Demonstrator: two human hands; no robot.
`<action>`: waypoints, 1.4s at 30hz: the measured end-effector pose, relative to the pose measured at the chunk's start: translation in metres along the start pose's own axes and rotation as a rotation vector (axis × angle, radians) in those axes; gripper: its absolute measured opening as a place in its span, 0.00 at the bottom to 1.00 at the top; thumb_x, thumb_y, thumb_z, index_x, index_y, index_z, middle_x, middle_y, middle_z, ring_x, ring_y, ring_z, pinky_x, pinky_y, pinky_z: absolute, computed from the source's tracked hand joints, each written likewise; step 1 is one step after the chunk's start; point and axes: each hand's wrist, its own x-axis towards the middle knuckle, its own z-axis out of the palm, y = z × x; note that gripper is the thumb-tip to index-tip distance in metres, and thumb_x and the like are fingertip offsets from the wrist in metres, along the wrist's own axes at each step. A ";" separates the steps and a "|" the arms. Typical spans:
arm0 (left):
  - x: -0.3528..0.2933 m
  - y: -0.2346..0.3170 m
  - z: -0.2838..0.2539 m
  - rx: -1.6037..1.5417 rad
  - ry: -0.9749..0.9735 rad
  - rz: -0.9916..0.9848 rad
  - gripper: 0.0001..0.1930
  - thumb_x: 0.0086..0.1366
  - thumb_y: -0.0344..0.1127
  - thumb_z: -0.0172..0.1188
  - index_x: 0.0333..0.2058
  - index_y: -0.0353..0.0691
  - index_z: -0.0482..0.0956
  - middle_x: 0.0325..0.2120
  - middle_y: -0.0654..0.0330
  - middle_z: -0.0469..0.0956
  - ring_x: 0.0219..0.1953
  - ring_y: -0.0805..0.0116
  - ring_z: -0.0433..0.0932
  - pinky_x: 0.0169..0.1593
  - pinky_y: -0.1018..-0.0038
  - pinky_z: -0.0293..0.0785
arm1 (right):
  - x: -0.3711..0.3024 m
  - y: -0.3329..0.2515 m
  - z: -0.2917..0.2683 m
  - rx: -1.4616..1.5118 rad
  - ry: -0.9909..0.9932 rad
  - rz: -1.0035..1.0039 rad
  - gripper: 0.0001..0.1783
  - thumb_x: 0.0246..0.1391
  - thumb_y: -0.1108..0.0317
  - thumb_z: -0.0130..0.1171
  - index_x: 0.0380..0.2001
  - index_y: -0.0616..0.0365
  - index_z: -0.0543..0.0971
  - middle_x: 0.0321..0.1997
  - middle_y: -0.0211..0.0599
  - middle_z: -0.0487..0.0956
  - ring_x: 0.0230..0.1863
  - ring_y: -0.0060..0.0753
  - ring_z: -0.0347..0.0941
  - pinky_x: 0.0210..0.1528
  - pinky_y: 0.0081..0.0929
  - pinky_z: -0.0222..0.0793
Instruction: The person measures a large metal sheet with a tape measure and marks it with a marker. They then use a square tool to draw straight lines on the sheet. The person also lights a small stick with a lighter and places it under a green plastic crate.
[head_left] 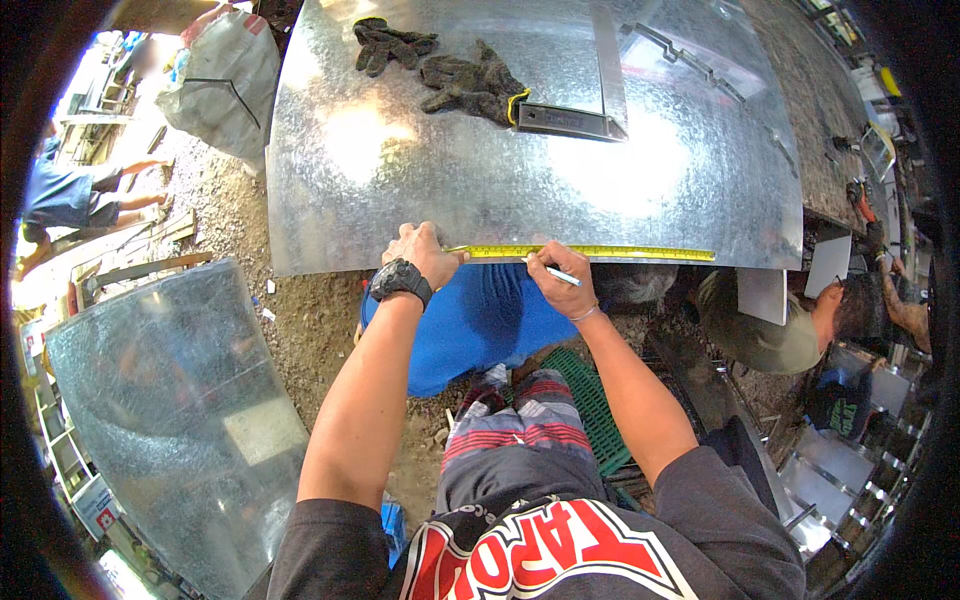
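A shiny galvanized metal sheet [330,215] lies flat before me. Along its near edge stretches a yellow measuring tape [640,253]. My left hand [425,256], with a black watch on the wrist, is closed on the tape's left end; the palm side is hidden. A slim white pen [565,276] is gripped in my right hand [562,283], whose fingertips rest by the tape at the sheet's edge. Farther back on the sheet lie two dark work gloves, one left [393,46] and one nearer the middle [470,84]. Beside the second glove is a metal try square [563,121].
Another metal sheet [170,390] stands at the lower left. Under the near edge is a blue cover [480,330], with a green plastic crate [585,410] behind it. A pale sack [225,90] is at the far left. Other people are at both sides.
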 end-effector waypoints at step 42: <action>0.003 -0.003 0.005 0.003 -0.002 0.009 0.34 0.58 0.62 0.74 0.56 0.47 0.83 0.60 0.45 0.76 0.61 0.43 0.78 0.64 0.52 0.75 | 0.007 0.013 -0.009 -0.040 -0.127 0.074 0.15 0.59 0.70 0.67 0.24 0.58 0.70 0.19 0.34 0.72 0.21 0.24 0.66 0.26 0.31 0.65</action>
